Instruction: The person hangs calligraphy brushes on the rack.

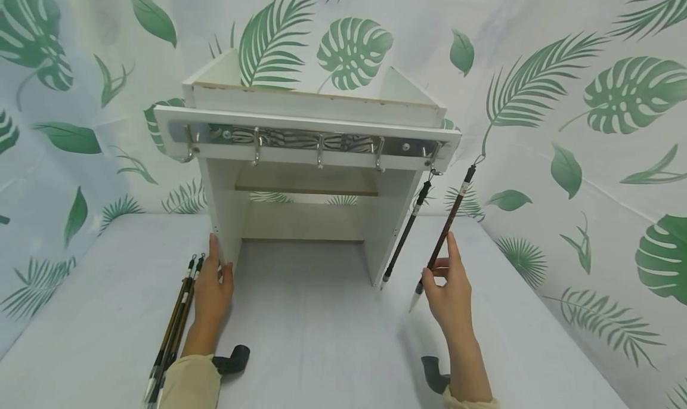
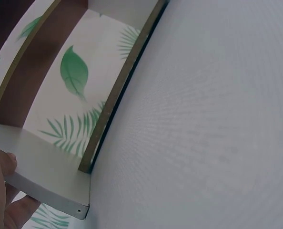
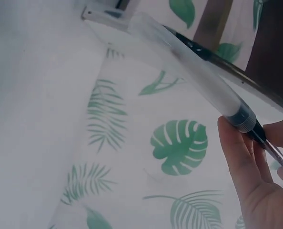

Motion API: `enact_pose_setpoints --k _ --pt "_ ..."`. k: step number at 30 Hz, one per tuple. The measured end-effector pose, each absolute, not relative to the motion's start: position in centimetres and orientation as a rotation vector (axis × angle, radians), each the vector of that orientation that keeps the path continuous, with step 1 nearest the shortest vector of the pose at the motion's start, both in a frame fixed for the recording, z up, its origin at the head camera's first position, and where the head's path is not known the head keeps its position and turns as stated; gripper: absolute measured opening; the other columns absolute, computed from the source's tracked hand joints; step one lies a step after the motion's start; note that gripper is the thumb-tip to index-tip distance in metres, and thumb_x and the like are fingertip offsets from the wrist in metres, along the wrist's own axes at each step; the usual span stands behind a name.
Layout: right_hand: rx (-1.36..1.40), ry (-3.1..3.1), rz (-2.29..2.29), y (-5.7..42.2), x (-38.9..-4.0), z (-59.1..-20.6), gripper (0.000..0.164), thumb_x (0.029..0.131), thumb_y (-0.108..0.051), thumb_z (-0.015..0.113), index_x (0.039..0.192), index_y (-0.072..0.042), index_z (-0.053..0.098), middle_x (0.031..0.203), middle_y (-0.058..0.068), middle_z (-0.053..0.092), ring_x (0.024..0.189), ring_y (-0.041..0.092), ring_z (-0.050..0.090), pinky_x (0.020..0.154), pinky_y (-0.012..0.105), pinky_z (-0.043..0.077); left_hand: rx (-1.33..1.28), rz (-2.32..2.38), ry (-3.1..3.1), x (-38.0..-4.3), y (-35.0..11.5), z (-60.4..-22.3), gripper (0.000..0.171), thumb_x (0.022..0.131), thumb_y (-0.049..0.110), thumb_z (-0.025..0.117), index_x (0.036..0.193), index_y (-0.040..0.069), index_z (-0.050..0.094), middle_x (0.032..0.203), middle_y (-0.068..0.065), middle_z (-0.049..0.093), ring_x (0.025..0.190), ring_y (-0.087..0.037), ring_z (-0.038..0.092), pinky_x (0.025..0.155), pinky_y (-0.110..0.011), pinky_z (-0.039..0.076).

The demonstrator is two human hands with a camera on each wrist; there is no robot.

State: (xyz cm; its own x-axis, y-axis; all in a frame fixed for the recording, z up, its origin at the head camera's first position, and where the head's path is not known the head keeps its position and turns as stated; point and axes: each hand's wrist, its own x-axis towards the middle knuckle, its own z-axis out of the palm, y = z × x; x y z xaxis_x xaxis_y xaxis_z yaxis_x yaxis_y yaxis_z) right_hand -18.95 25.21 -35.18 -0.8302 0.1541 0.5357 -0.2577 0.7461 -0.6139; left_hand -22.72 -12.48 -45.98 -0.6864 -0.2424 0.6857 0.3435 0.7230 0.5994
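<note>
A white wooden shelf [image 1: 322,106] stands upright, with a metal strip of several hooks [image 1: 319,149] across its front. My left hand [image 1: 213,290] holds the shelf's left side panel [image 2: 51,176], thumb on the inner face and fingers outside. A calligraphy brush [image 1: 453,212] is pinched in my right hand [image 1: 452,293], its hanging loop up and its tip slanting down. A translucent cap [image 3: 198,71] covers that tip. Another brush [image 1: 408,230] hangs from the rightmost hook, just left of the held one and apart from my fingers.
Several more brushes [image 1: 174,331] lie side by side on the white tabletop [image 1: 322,337], left of my left hand. Behind the table and along the right is a leaf-patterned cloth [image 1: 569,218]. Dark camera mounts [image 1: 233,360] are worn at both wrists.
</note>
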Motion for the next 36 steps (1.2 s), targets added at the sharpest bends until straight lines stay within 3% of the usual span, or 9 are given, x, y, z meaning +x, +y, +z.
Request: enact_pose_setpoints --k 8,11,14,17,21,30,36 --pt "0.125 -2.305 0.972 24.5 -18.7 -35.1 0.078 0.082 0.005 0.057 0.147 -0.017 0.019 0.093 0.016 0.056 0.086 0.027 0.061 0.065 0.044 0.056 -0.107 -0.913 -2.113 -22.7 -12.4 -45.8 0.075 0.086 -0.007 0.054 0.147 0.012 0.015 0.125 -0.031 0.046 0.110 -0.047 0.049 0.077 -0.050 0.052" --pt "0.159 -2.272 0.963 24.3 -18.6 -35.0 0.078 0.081 0.005 0.059 0.146 -0.017 0.021 0.092 0.015 0.056 0.084 0.011 0.058 0.064 0.024 0.057 -0.100 -0.915 -2.120 -22.7 -12.5 -45.7 0.076 0.086 -0.006 0.054 0.147 0.013 0.014 0.125 -0.031 0.046 0.111 -0.047 0.048 0.077 -0.051 0.052" --pt "0.210 -2.235 0.971 24.0 -18.5 -35.0 0.078 0.081 0.007 0.059 0.146 -0.015 0.022 0.091 0.015 0.057 0.083 -0.006 0.050 0.064 0.003 0.047 -0.094 -0.918 -2.127 -22.6 -12.4 -45.7 0.076 0.086 -0.006 0.054 0.147 0.014 0.014 0.125 -0.031 0.046 0.111 -0.047 0.048 0.078 -0.050 0.052" --pt "0.274 -2.198 0.983 23.7 -18.5 -35.1 0.077 0.081 0.008 0.058 0.145 -0.013 0.023 0.092 0.017 0.056 0.084 -0.015 0.045 0.066 -0.004 0.041 -0.094 -0.920 -2.129 -22.5 -12.4 -45.7 0.076 0.087 -0.006 0.054 0.147 0.015 0.013 0.125 -0.030 0.046 0.112 -0.047 0.048 0.078 -0.050 0.052" --pt "0.332 -2.166 0.958 23.4 -18.5 -35.1 0.077 0.079 0.010 0.058 0.145 -0.011 0.024 0.091 0.017 0.056 0.084 -0.011 0.047 0.066 -0.003 0.042 -0.089 -0.927 -2.136 -22.5 -12.4 -45.7 0.076 0.087 -0.005 0.053 0.147 0.015 0.013 0.125 -0.030 0.046 0.112 -0.046 0.048 0.078 -0.051 0.052" --pt "0.428 -2.187 0.935 22.8 -18.4 -35.2 0.078 0.077 0.013 0.059 0.144 -0.009 0.025 0.092 0.016 0.055 0.081 0.017 0.059 0.066 -0.002 0.043 -0.072 -0.931 -2.151 -22.5 -12.4 -45.7 0.075 0.087 -0.004 0.053 0.147 0.015 0.012 0.123 -0.030 0.047 0.111 -0.046 0.048 0.078 -0.050 0.052" --pt "0.526 -2.176 0.880 22.5 -18.3 -35.0 0.078 0.075 0.016 0.060 0.142 -0.005 0.027 0.092 0.016 0.055 0.081 0.021 0.060 0.065 0.006 0.049 -0.070 -0.937 -2.155 -22.5 -12.5 -45.6 0.075 0.088 -0.004 0.053 0.148 0.015 0.012 0.124 -0.030 0.046 0.112 -0.046 0.048 0.079 -0.050 0.052"
